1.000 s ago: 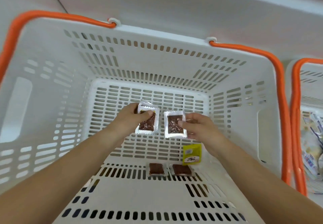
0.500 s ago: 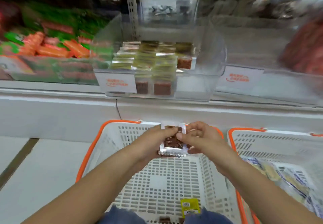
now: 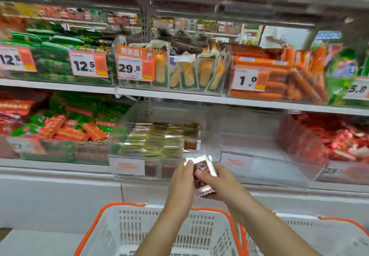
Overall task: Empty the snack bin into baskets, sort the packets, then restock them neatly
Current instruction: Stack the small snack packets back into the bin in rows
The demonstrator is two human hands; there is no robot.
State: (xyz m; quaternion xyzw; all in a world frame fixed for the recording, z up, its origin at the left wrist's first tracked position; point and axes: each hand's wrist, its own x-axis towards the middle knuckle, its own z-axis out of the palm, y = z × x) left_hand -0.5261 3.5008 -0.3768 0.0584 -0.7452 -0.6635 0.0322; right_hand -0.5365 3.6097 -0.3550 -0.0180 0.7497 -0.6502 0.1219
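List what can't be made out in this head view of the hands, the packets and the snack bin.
- Packets, head view: both hands cover them, so their count is unclear; motion blur hides the print.
- Clear bin: stacked contents blurred, labels unreadable.
- Left hand and right hand: fingertips behind the packets are hidden.
- White basket: floor cut off by the bottom edge and the arms.

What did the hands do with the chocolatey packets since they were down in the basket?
Both hands lifted out of the white basket and rose toward the clear snack bin. A second ago each hand held its own packet; now the left hand and right hand press the brown packets together in one shared grip. Both hands kept hold throughout; nothing was let go.
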